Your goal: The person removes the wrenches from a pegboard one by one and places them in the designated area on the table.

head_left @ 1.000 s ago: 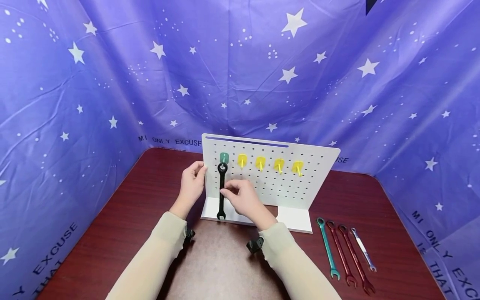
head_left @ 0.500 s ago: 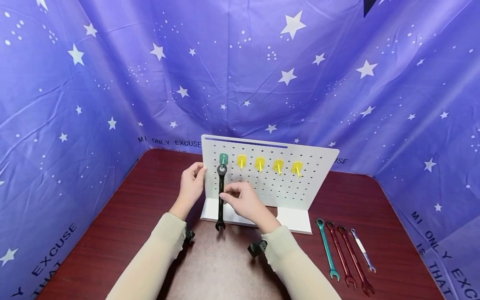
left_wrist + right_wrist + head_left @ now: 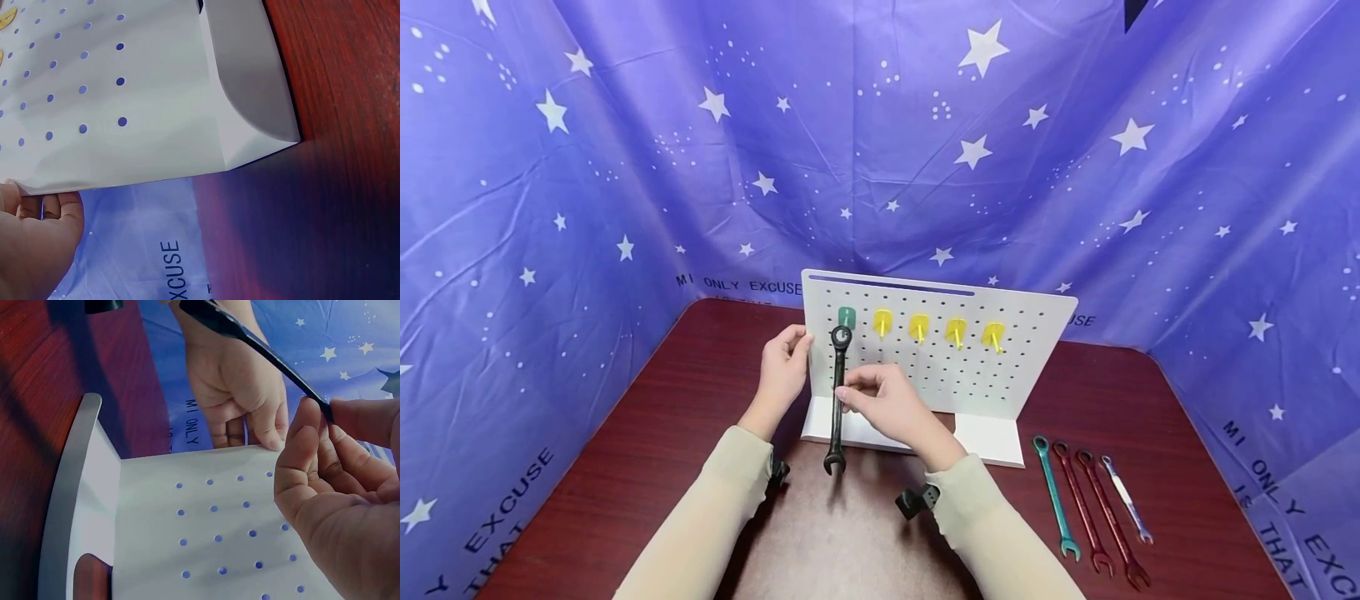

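Note:
A black combination wrench stands nearly upright in front of the white pegboard. My right hand pinches its shaft between thumb and fingers, also seen on the black wrench in the right wrist view. The ring end is just below the green hook; whether the hook's tip is inside the ring cannot be told. Its open end tilts out toward me, off the board. At the board's left edge, my left hand grips the rim between thumb and fingers, as the left hand shows in the left wrist view.
Several yellow hooks, such as the leftmost yellow hook, run right of the green one. On the table at right lie a green wrench, two red wrenches and a small silver wrench. A starry purple curtain surrounds the table.
The black wrench's lower end has swung out from the board toward me and slightly left, and its ring has shifted slightly left. My left hand stays on the board's edge.

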`<state>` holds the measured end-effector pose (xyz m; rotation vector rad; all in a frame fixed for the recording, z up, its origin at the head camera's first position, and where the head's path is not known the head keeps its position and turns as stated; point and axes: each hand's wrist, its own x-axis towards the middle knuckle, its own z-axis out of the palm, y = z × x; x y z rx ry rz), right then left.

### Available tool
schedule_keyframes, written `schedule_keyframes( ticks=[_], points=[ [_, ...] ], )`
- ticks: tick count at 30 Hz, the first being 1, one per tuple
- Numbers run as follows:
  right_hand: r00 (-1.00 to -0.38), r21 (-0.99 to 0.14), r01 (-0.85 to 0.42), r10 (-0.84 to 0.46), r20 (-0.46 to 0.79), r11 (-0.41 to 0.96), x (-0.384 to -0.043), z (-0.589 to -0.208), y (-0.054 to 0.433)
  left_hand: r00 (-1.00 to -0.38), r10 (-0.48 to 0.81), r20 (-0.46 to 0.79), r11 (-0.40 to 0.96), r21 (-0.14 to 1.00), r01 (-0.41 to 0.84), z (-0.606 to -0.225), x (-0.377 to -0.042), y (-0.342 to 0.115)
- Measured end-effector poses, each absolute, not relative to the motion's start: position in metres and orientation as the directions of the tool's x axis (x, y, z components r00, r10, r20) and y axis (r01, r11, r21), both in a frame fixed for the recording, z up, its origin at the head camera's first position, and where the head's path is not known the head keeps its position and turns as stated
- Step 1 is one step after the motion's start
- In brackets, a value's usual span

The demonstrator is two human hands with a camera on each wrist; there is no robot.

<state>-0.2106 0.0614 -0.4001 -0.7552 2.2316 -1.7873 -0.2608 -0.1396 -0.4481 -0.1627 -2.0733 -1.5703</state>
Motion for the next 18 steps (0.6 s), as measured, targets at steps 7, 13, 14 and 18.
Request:
schedule_keyframes(
  ticks=[7, 13, 14, 18],
  points=[
    [-0.846, -0.951, -0.276, -0.505, 0.17, 0.142, -0.209, -0.401, 0.066, -0.857, -0.207, 0.472, 0.306, 0.863, 0.401, -0.45, -0.261, -0.139],
    [-0.853, -0.948, -0.27, -0.498, 0.154, 0.169, -0.205, -0.403, 0.074, -0.854, -0.211, 0.475, 0.297, 0.864, 0.407, -0.449, -0.262, -0.14],
    [-0.854, -0.947, -0.27, -0.498, 0.152, 0.174, -0.205, -0.403, 0.076, -0.854, -0.214, 0.474, 0.292, 0.865, 0.407, -0.449, -0.262, -0.14],
    [-0.858, -0.952, -0.251, -0.496, 0.136, 0.173, -0.203, -0.406, 0.082, -0.861, -0.221, 0.459, 0.281, 0.875, 0.395, -0.449, -0.262, -0.139]
  ],
)
